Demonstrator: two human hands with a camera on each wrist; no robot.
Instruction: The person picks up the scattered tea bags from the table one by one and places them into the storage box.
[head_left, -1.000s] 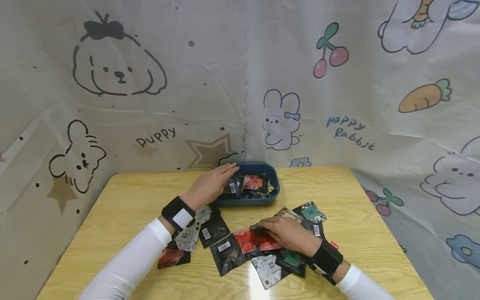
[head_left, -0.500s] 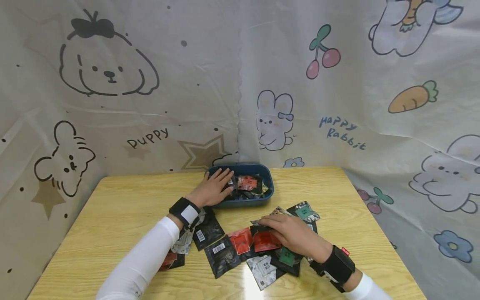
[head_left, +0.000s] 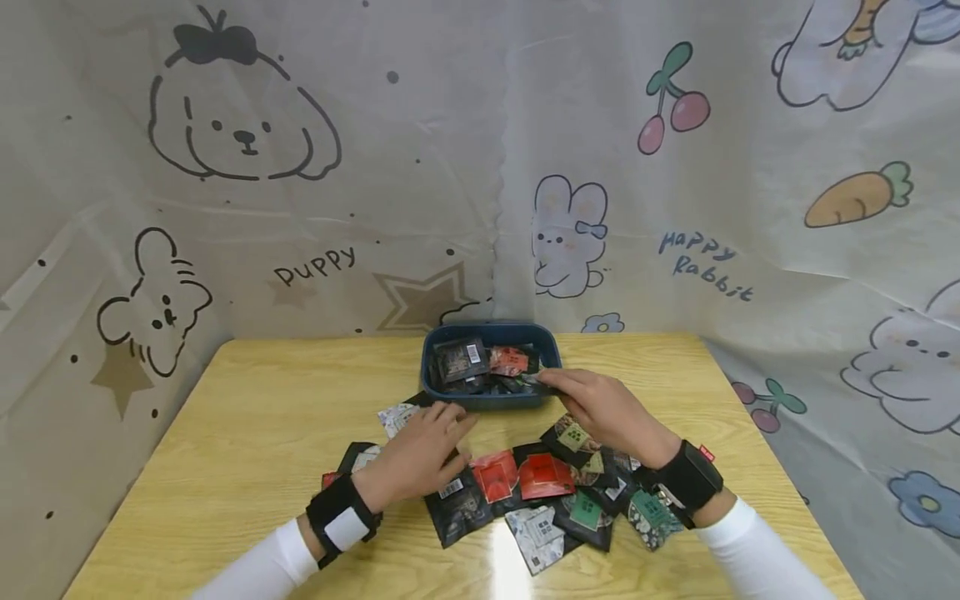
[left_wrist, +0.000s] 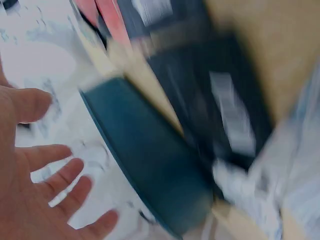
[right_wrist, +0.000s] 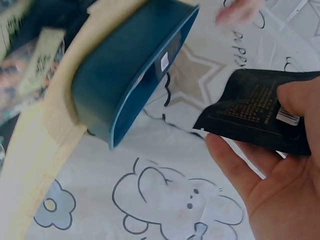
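The table (head_left: 262, 417) looks like pale, grained wood, smooth enough to throw a bright glare at its near edge. The far bin (head_left: 491, 402) appears to be smooth dark-blue plastic with a soft sheen. The black packet (right_wrist: 250, 107) in the right hand (right_wrist: 280, 197) looks like thin, satiny film; the red packets (head_left: 546, 477) look glossier. The wristbands (head_left: 688, 479) seem matt black cloth, the sleeves (head_left: 255, 567) smooth white fabric, the backdrop (head_left: 442, 158) a creased, faintly shiny sheet.

Left fingers (left_wrist: 63, 178) spread, right fingers (right_wrist: 231, 164) in a pinch
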